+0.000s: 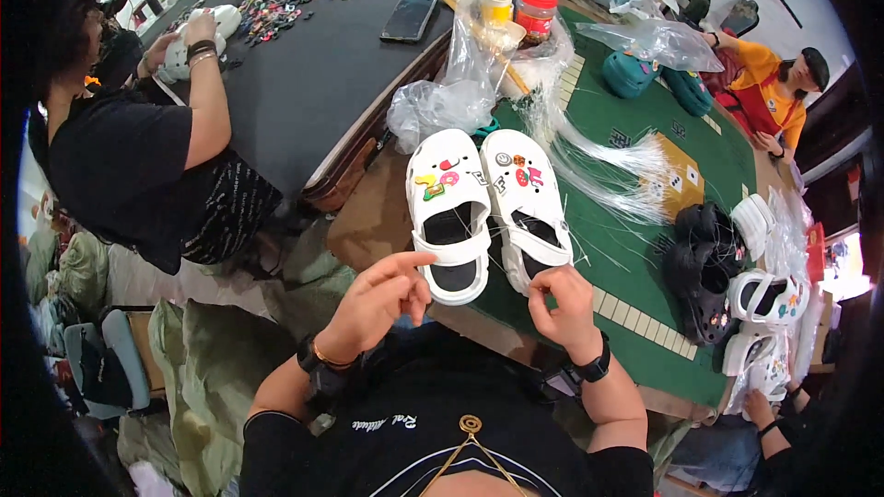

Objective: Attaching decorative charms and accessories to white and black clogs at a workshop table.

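Note:
A pair of white clogs with black insoles lies side by side on the table edge in front of me: the left clog point(447, 186) and the right clog point(522, 170). Colourful charms dot both toes. My left hand point(378, 299) is at the left clog's heel strap, index finger stretched towards it and the other fingers loosely bent, with nothing visible in it. Fingers of my right hand point(564, 306) are pinched together at the right clog's heel; whatever they grip is hidden. Thin clear plastic strands point(589, 152) fan out beyond the right clog, some close to its strap.
On the green table point(635, 290) are black clogs point(704, 267), more white clogs point(769, 296) and teal clogs point(631, 74). Clear plastic bags point(440, 110) and a red-lidded jar point(536, 11) stand ahead. Co-workers sit left and right; a phone point(409, 17) lies on the dark table.

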`<state>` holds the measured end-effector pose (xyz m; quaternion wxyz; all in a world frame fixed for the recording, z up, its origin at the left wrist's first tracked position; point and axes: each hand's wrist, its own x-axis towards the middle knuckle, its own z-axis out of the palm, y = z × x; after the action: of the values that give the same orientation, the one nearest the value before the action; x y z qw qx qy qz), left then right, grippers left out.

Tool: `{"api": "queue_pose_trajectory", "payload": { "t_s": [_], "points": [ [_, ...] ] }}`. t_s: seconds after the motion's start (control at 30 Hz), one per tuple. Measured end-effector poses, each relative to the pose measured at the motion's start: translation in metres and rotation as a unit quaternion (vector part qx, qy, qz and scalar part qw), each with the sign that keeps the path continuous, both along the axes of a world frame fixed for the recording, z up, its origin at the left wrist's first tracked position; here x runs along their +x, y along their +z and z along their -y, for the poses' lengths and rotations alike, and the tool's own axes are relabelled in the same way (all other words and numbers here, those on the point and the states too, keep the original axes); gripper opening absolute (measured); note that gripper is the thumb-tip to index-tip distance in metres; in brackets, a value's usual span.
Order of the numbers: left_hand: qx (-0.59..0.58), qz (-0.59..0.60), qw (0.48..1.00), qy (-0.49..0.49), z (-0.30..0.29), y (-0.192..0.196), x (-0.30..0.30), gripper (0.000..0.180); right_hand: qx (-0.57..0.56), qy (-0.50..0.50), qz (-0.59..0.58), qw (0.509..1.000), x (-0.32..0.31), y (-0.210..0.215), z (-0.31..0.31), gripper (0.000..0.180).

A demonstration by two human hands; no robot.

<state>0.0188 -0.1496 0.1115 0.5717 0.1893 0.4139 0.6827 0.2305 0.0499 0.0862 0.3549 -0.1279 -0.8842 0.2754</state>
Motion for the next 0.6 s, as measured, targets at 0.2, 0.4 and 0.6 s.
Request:
{"api": "queue_pose_trajectory", "payload": {
  "t_s": [0.2,0.4,0.6],
  "points": [
    [-0.108,-0.291,0.951,-0.012,-0.035,0.039,-0.01,0.028,0.022,0.011,-0.001,1.0,0.002,-0.001,-0.001,0.017],
    [-0.091,-0.45,0.888,-0.016,-0.068,0.055,-0.025,0.027,0.017,0.02,0.017,1.0,0.006,-0.002,0.001,0.017],
    [-0.048,-0.382,0.923,-0.001,-0.072,0.065,-0.018,0.028,0.013,0.019,0.026,0.999,0.006,-0.003,-0.003,0.016]
  ]
}}
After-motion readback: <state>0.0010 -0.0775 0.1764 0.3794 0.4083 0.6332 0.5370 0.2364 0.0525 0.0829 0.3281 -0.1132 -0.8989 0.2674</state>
